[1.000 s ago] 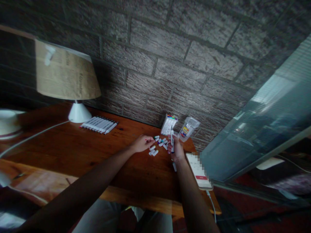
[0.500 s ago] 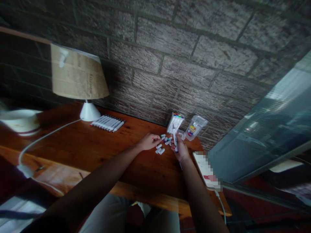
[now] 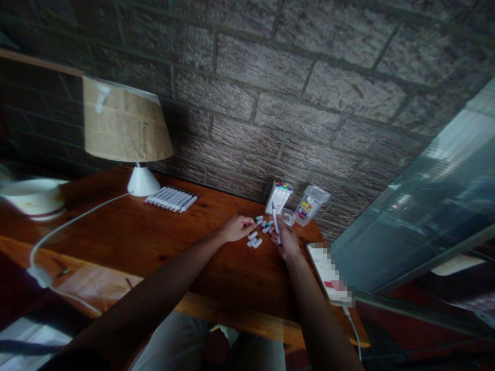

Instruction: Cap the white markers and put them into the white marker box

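A white marker point(image 3: 276, 221) stands tilted in my right hand point(image 3: 286, 241), its upper end bare of a cap and a dark band near its lower end. My left hand point(image 3: 236, 228) rests low over the table with fingers curled together; whether anything small sits in them is hidden. Just past its fingertips lie several loose white marker caps point(image 3: 252, 241), some with green or purple ends. Behind my right hand is a clear case point(image 3: 279, 196) of markers with coloured ends. A second clear plastic container point(image 3: 310, 204) with a yellow label is beside it.
A row of white markers point(image 3: 172, 198) lies by the white-based lamp point(image 3: 143, 180). Left of it is a white bowl point(image 3: 36, 198). A phone point(image 3: 327, 270) with a cable lies at the right edge of the wooden table point(image 3: 216, 278). A stone wall point(image 3: 247, 139) rises behind.
The marker in my right hand has shifted slightly left and its upper end leans further left. My left hand stays almost in place. The caps have not visibly moved.
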The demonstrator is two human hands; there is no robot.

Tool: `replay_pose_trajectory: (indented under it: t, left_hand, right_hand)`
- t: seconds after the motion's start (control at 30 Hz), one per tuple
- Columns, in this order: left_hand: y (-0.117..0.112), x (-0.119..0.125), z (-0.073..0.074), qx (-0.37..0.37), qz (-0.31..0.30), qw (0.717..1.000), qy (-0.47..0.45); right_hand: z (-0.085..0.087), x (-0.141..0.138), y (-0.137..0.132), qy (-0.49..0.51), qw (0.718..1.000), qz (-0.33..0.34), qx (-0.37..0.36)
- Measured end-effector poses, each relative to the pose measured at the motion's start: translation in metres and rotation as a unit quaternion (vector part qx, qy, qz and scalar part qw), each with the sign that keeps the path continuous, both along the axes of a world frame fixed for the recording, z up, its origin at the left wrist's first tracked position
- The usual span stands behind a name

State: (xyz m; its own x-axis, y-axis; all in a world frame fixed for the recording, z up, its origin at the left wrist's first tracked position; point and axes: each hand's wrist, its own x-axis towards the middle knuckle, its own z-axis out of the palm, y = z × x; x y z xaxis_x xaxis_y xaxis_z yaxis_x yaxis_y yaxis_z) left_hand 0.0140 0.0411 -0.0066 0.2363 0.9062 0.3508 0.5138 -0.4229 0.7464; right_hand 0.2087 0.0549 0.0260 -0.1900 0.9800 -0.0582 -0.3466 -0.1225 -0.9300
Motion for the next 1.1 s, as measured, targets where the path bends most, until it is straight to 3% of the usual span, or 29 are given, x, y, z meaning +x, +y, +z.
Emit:
replay_pose_trajectory:
  t: [0.53, 1.1]
  left_hand:
    - [0.0023, -0.0022, -0.004, -0.004, -0.002, 1.0, -0.003]
    - [0.0028, -0.0011, -0.0051, -0.002, -0.009, 1.0, -0.025]
  right_hand:
    - [-0.0017, 0.0013, 0.0095, 0.072, 0.995, -0.014, -0.072]
    - [0.0004, 0.0002, 0.0038, 0.061, 0.997, 0.026, -0.039]
